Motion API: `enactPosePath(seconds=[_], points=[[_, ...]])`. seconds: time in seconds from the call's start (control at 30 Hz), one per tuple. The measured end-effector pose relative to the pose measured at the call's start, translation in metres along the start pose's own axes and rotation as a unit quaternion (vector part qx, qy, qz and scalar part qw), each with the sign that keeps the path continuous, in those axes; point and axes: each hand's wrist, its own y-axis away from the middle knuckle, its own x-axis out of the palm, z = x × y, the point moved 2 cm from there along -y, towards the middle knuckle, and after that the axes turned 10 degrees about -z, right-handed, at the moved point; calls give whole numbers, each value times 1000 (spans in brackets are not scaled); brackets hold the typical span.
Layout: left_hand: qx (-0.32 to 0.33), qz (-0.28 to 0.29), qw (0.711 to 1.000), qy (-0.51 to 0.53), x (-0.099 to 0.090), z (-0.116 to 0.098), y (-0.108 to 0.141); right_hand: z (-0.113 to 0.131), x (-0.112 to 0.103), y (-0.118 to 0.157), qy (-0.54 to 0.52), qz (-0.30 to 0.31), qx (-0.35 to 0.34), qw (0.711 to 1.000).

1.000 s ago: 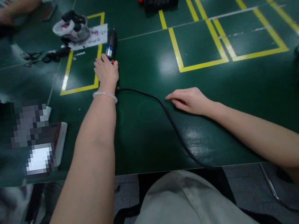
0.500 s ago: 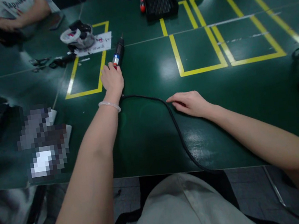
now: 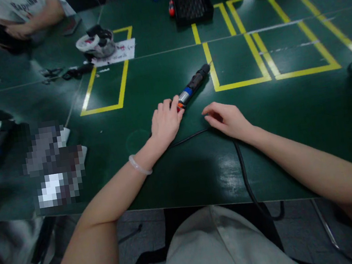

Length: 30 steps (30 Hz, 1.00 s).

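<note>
— Since a moment ago, our left hand (image 3: pixel 164 118) has moved to the right and nearer to us, and the driver (image 3: pixel 192 87) has come with it. Has the cable (image 3: pixel 244 174) also moved?

— Yes, its near part now lies more to the right and hangs over the near edge of the table (image 3: pixel 183 179).

— How do we hold the driver?

— We have the left fingers closed around its near end, by the red part. It lies slanting, and its tip points to the far right, at the left line of a yellow tape box (image 3: pixel 243 83).

— And our right hand (image 3: pixel 227 117)?

— It is released, with the fingers softly bent and a gap to the thumb. The cable passes by it and is partly hidden, so we cannot tell if they touch.

— What do we see around?

— At the far left, a bundle (image 3: pixel 96 43) rests partly on a paper (image 3: pixel 127 50). At the far side stands a black tray (image 3: pixel 193 8), with a red thing (image 3: pixel 171 9) just left of it. Beyond the bundle, to the left, are the hands (image 3: pixel 20 31) of another person.
</note>
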Motion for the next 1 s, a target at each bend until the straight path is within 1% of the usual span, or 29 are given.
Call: enactPosePath(seconds=[0.07, 0.17, 0.23, 0.3, 0.33, 0.4, 0.43, 0.47, 0.53, 0.57, 0.63, 0.7, 0.73, 0.77, 0.8, 0.87, 0.93, 0.97, 1.0], points=[[29, 3, 1000, 10, -5, -17, 9, 2, 2, 1, -6, 2, 7, 1000], [70, 6, 997, 27, -12, -37, 20, 5, 5, 1, 0, 30, 6, 1000], [95, 10, 995, 38, -15, -45, 25, 6, 6, 1, 12, 48, 0, 999], [112, 21, 992, 51, -17, -48, 27, 7, 6, 1, 13, 59, 8, 998], [117, 27, 991, 60, -18, -48, 27, 7, 5, 1, -4, 64, 25, 998], [124, 35, 988, 80, -18, -45, 27, 7, 5, 0, -82, 75, 94, 989], [124, 35, 987, 91, -18, -43, 26, 6, 5, 0, -137, 85, 145, 976], [124, 33, 986, 102, -18, -41, 26, 5, 5, 0, -194, 96, 198, 956], [123, 26, 985, 121, -18, -38, 25, 3, 6, 0, -291, 115, 293, 903], [122, 23, 984, 127, -18, -37, 25, 3, 6, 0, -325, 119, 326, 880], [121, 21, 983, 137, -17, -36, 25, 2, 5, 0, -373, 113, 369, 844], [119, 21, 982, 144, -16, -36, 26, 2, 4, -1, -393, 105, 386, 828], [118, 21, 982, 147, -16, -35, 26, 1, 4, -1, -394, 104, 386, 828], [117, 20, 982, 150, -16, -35, 26, 1, 5, 0, -387, 102, 379, 835], [116, 19, 981, 152, -15, -35, 26, 1, 5, 0, -373, 100, 365, 847], [116, 17, 981, 156, -14, -35, 27, 0, 5, 1, -321, 89, 317, 888], [116, 20, 980, 160, -14, -35, 27, 1, 3, 2, -231, 71, 228, 943], [116, 22, 980, 161, -14, -35, 27, 2, 2, 2, -172, 63, 170, 968], [116, 25, 980, 162, -14, -35, 27, 3, 1, 3, -109, 57, 106, 987]])
